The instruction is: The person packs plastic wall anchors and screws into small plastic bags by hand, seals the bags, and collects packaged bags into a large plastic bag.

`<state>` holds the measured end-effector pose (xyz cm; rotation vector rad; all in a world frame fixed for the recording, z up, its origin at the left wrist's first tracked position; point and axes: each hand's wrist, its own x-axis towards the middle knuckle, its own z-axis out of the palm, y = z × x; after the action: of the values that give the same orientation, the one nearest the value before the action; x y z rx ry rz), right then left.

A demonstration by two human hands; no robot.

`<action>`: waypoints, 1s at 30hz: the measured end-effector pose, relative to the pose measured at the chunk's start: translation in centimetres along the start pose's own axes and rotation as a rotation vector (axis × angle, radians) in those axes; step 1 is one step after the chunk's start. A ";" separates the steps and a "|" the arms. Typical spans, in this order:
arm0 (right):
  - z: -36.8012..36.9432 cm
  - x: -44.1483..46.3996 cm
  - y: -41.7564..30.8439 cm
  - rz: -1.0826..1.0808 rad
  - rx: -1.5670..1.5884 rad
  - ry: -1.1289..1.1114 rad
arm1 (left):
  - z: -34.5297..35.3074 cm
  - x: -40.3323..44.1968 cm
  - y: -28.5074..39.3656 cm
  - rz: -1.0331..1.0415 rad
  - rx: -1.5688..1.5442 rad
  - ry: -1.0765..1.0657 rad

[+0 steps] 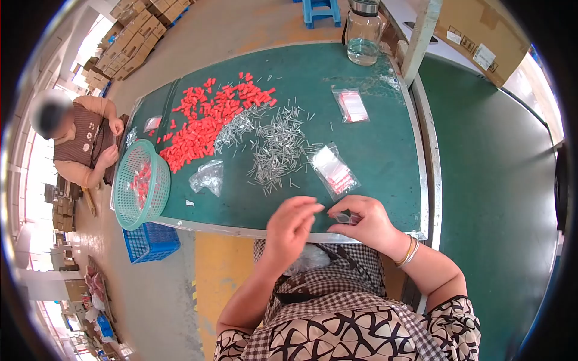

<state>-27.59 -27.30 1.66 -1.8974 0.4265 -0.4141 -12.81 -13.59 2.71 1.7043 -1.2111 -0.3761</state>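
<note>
My right hand (368,221), with bangles at the wrist, pinches a small clear plastic bag (345,219) over the table's near edge. Just left of it, my left hand (293,230) has its fingers stretched out and holds nothing I can see. Beyond my hands lies a stack of flat clear bags with white and red printing (335,171). A heap of silver screws (279,147) spreads over the green table (385,156). Behind it and to its left is a large pile of red plastic plugs (208,123). A crumpled clear bag (207,177) lies near the screws.
A green basket (164,183) with red pieces stands at the left edge, above a blue crate (152,242). A co-worker (87,138) sits beyond it. A second bag stack (351,106) and a glass bottle (363,48) are at the far right. A metal post (420,42) rises beside the table.
</note>
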 end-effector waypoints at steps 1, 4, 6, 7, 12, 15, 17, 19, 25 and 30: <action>-0.2 0.1 0.1 0.021 0.004 -0.012 | -0.6 0.5 -0.8 -0.006 0.055 0.068; -0.1 0.2 0.0 0.074 0.015 -0.036 | -1.8 2.0 -3.7 -0.046 0.264 0.117; -0.1 0.3 0.1 0.081 -0.001 -0.037 | -2.0 3.1 -4.7 -0.036 0.363 0.103; 0.0 0.3 0.3 0.077 -0.018 -0.030 | -2.0 3.5 -4.9 -0.010 0.385 0.095; 0.2 0.4 1.0 0.056 -0.036 0.056 | -1.5 3.0 -0.7 0.050 0.151 -0.067; 0.1 0.6 1.0 0.032 -0.079 0.069 | 0.1 2.2 0.8 0.216 0.099 -0.178; 0.4 0.4 1.3 -0.017 -0.096 0.089 | 1.1 1.8 0.6 0.225 0.128 -0.211; 0.3 0.4 0.9 0.012 -0.121 0.073 | 1.5 1.8 0.9 0.183 0.161 -0.247; 0.5 0.5 -0.1 -0.033 -0.078 0.017 | 1.0 1.8 -0.3 0.205 0.189 -0.276; -0.4 0.7 0.4 0.096 0.067 -0.117 | -0.5 1.9 0.1 0.355 0.286 -0.265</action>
<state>-27.17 -28.12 1.46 -1.8180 0.4187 -0.2495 -11.62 -14.97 3.56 1.6651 -1.8005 -0.2224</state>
